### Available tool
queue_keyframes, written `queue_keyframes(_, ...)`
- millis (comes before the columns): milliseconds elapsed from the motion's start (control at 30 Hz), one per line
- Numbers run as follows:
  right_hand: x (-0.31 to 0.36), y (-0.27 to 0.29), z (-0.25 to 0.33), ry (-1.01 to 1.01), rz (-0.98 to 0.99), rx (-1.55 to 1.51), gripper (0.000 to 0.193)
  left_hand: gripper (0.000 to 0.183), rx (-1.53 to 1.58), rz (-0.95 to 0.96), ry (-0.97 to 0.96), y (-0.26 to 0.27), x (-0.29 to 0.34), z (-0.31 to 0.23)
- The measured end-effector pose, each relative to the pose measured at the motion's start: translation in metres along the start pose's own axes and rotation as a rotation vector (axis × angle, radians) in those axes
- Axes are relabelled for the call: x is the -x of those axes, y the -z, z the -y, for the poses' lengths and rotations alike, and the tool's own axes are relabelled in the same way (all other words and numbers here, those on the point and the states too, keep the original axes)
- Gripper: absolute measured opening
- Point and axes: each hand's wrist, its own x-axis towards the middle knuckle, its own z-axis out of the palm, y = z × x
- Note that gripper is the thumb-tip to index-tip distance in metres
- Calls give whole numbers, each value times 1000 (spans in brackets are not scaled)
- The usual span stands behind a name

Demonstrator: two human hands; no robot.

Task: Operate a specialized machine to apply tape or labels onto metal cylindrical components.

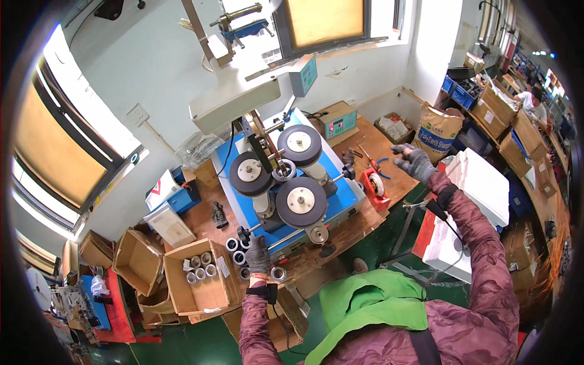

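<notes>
My left hand [258, 256], in a grey glove, is closed beside the black knob [244, 235] at the machine's front left corner. Whatever its fingers hold is hidden. Several dark-rimmed metal rings [238, 258] stand on the bench just left of it, and a single ring [278, 274] lies to its right. My right hand [415, 163], also gloved, is raised over the bench's right end with its fingers apart, holding nothing. Between my hands stands a blue-topped machine with three dark rollers [301, 204]. A small ring [284, 170] sits in the middle among them.
A cardboard box [182, 294] with several rings stands at the left. Red-handled pliers [375, 165] and a red tape dispenser [376, 190] lie on the bench's right side. White foam boxes [477, 188] are stacked beside my right arm. A control box [339, 123] stands behind the machine.
</notes>
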Motion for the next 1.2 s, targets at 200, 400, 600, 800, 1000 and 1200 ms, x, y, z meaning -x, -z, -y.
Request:
queue_keyframes(200, 29, 8, -21, -1, -34, -19, 31, 9, 41, 19, -26, -7, -8, 7)
queue_keyframes(400, -25, -30, 44, 314, 22, -94, 29, 12, -40, 12, 40, -4, 4, 14)
queue_keyframes(600, -104, 8, 169, 425, -256, -492, 23, 35, 65, 240, 176, 28, -8, -23)
queue_keyframes(800, -167, 42, 278, 683, -521, -648, 23, 35, 417, -8, 363, 86, -9, -34)
queue_keyframes(1000, -168, 52, 279, 627, -359, -736, 10, 32, 497, -234, 296, 119, -6, -52)
queue_keyframes(1200, -130, 8, 258, 649, -162, -472, 10, 26, 807, -157, 327, 147, -28, -138)
